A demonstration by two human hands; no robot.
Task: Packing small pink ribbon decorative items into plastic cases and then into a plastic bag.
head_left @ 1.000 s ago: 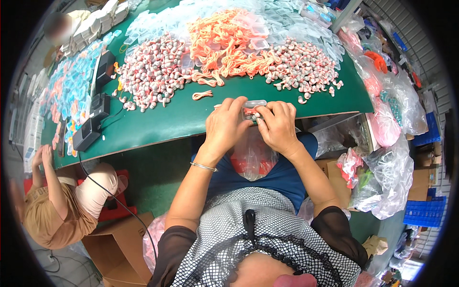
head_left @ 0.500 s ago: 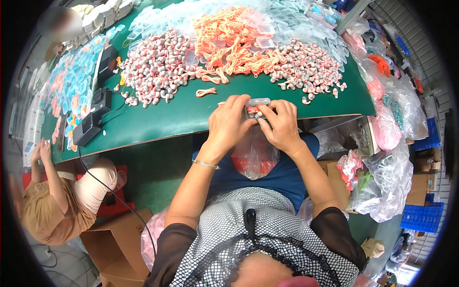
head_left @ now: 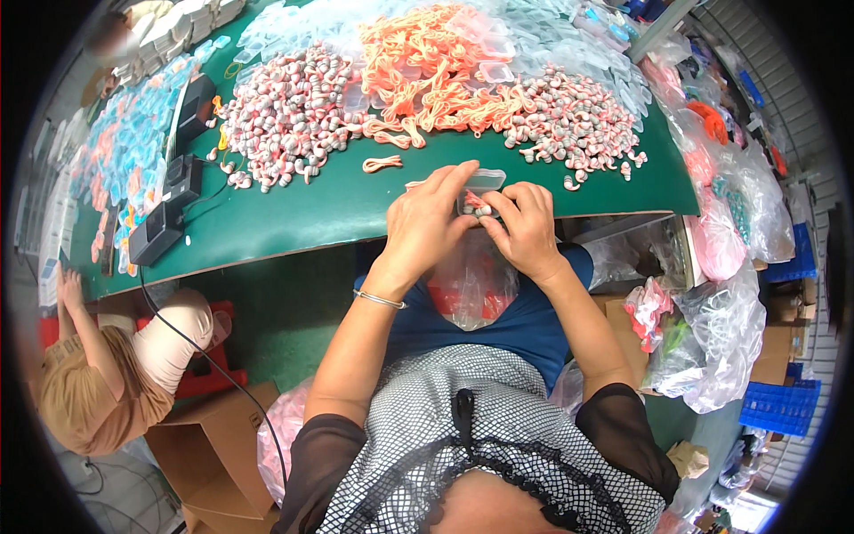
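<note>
Just beyond the table's near edge, a small clear plastic box (head_left: 485,181) with its lid up sits between my two hands. My left hand (head_left: 423,216) grips its left side, with the forefinger raised along the lid. On the other side, my right hand (head_left: 527,224) is closed at the box's right edge, thumb and forefinger close to the contents. Inside lie a few pink-and-grey striped pieces (head_left: 477,204), partly covered by my fingers. A single folded bundle of orange cord (head_left: 382,164) lies on the table left of my hands.
Striped pieces form a left heap (head_left: 289,120) and a right heap (head_left: 578,125) on the green table (head_left: 294,222). Between them is a pile of orange cord bundles (head_left: 427,67). Black devices (head_left: 157,233) stand leftward; a co-worker (head_left: 107,383) sits there. Plastic bags (head_left: 721,214) crowd the right.
My left forefinger has lifted and stretched out along the lid. More of the lid and of the striped pieces inside the box shows now. The co-worker's hands have shifted slightly.
</note>
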